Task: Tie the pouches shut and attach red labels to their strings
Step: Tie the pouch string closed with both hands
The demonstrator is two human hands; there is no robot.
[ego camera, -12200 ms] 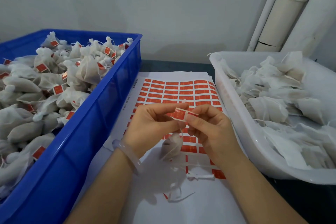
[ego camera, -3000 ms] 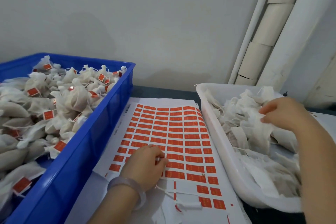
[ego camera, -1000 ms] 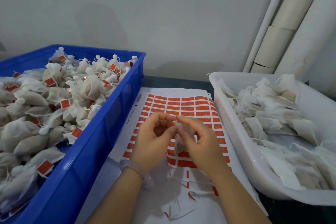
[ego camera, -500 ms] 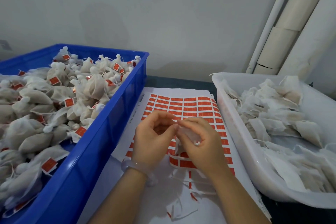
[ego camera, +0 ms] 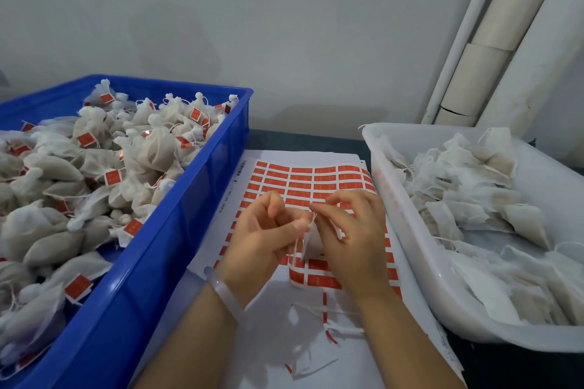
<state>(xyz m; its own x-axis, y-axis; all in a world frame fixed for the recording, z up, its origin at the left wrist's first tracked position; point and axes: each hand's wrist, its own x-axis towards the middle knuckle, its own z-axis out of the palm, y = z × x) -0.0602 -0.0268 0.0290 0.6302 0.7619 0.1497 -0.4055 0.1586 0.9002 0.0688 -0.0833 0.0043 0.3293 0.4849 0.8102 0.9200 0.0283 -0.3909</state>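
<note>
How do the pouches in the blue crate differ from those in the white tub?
Crate pouches are bunched shut at the neck; tub pouches lie flat, untied. Crate pouches carry red labels; tub pouches show none. Both are white fabric with pale filling.

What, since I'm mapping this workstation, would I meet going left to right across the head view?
blue plastic crate of tied, red-labelled pouches → white paper sheet of red labels → white plastic tub of untied pouches
</note>
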